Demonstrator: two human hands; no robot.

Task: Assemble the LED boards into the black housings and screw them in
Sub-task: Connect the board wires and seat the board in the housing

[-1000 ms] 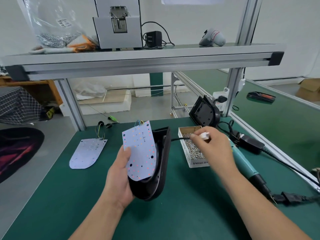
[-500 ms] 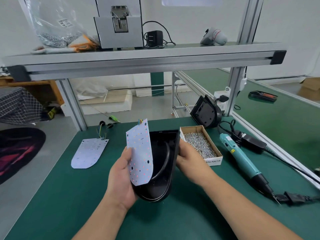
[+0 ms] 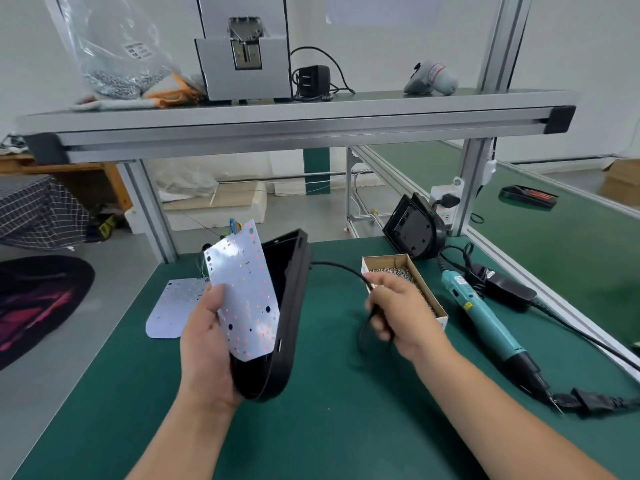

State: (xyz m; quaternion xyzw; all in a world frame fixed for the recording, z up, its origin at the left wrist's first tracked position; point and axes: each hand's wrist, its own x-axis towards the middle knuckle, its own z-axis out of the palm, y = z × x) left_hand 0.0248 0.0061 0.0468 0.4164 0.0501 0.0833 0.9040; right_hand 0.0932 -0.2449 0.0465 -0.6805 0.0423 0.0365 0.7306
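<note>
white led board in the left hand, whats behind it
The black plastic housing, gripped together with the white LED board by the left hand. Its dark upper interior shows; the board hides the rest.

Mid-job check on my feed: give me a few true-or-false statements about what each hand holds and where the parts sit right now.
1. The left hand holds the LED board and the black housing together. True.
2. The right hand holds the teal screwdriver. False: it grips the black cable running from the housing; the screwdriver lies on the table.
3. A second LED board lies flat on the table. True.
4. The box of screws sits on the upper shelf. False: it is on the table, behind the right hand.
5. The held board is seated flat inside the housing. False: it tilts out of it.
</note>
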